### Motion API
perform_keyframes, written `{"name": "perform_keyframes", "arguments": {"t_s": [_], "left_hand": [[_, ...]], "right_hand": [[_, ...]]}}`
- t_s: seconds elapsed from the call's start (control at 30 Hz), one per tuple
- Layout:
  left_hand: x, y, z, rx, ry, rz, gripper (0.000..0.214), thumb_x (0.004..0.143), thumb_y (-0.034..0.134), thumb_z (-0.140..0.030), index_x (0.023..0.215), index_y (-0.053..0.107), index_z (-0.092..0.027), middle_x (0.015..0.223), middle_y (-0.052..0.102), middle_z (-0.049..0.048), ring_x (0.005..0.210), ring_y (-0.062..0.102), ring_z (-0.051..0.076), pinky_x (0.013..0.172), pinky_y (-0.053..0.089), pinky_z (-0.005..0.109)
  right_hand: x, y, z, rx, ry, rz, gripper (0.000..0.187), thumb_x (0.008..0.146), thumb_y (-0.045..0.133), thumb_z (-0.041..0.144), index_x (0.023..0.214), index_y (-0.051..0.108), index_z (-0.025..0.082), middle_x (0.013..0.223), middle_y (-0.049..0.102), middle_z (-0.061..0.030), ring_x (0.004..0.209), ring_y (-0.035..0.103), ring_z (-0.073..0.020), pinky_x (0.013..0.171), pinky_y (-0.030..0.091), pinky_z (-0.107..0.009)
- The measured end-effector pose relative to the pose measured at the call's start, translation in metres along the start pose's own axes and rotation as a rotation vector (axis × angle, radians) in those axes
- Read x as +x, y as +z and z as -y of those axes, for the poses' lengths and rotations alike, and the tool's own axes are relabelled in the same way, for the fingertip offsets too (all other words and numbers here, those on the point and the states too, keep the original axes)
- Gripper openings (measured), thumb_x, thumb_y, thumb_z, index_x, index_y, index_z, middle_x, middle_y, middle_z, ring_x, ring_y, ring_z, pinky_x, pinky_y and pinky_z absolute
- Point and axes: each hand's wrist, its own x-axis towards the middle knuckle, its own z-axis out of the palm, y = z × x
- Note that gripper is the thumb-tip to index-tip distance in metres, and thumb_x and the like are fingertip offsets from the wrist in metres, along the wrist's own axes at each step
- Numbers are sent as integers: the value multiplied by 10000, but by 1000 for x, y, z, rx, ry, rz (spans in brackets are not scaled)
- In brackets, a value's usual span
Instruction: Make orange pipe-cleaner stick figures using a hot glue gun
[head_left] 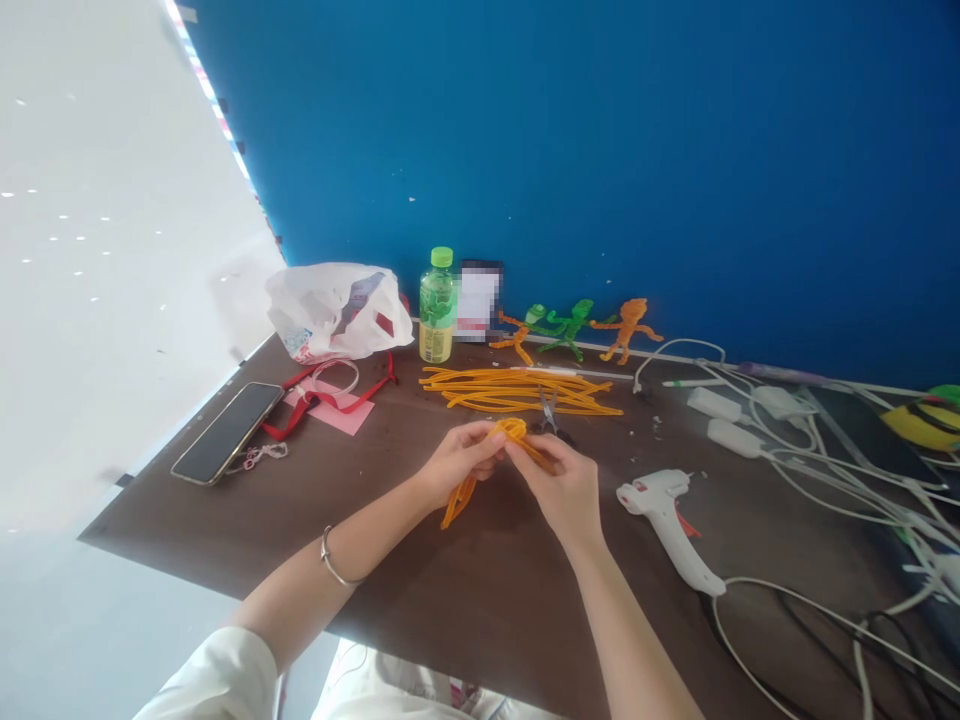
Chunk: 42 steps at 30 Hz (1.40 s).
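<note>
Between my two hands is a bundle of orange pipe cleaners (512, 428), its top bent into a rounded knot and loose ends hanging below my left palm. My left hand (459, 462) is closed on it from the left. From the other side my right hand (562, 485) pinches the same bundle, fingertips close to the left ones. Just beyond lie scissors (550, 410), partly hidden by my right hand, over a row of straight orange pipe cleaners (502, 388). Three pipe-cleaner figures lean on the blue wall: an orange one with a green head (517, 338), a green one (576, 328), an orange one (630, 328).
A white glue gun (667, 525) lies right of my hands, with white cables and chargers (735, 437) beyond. To the left are a phone (229, 432), pink paper (341, 412), red ribbon (300, 410) and a plastic bag (330, 310). A green-capped bottle (437, 310) stands at the back.
</note>
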Motion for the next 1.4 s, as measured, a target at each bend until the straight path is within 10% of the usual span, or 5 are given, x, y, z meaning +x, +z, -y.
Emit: {"name": "perform_keyframes", "arguments": {"t_s": [1.03, 1.4], "left_hand": [[2, -6, -4, -57, -89, 138, 325, 694, 666, -399, 741, 598, -84, 684, 485, 23, 486, 297, 20, 445, 176, 209], [0, -4, -8, -133, -195, 114, 339, 722, 630, -421, 706, 579, -86, 631, 468, -2, 429, 166, -5, 389, 108, 178]], "right_hand": [[2, -3, -10, 328, 243, 133, 334, 588, 760, 352, 844, 700, 146, 657, 674, -57, 522, 562, -134, 397, 377, -219], [6, -12, -2, 73, 158, 219, 320, 641, 694, 387, 855, 711, 150, 616, 638, -29, 503, 532, -133, 413, 383, -231]]}}
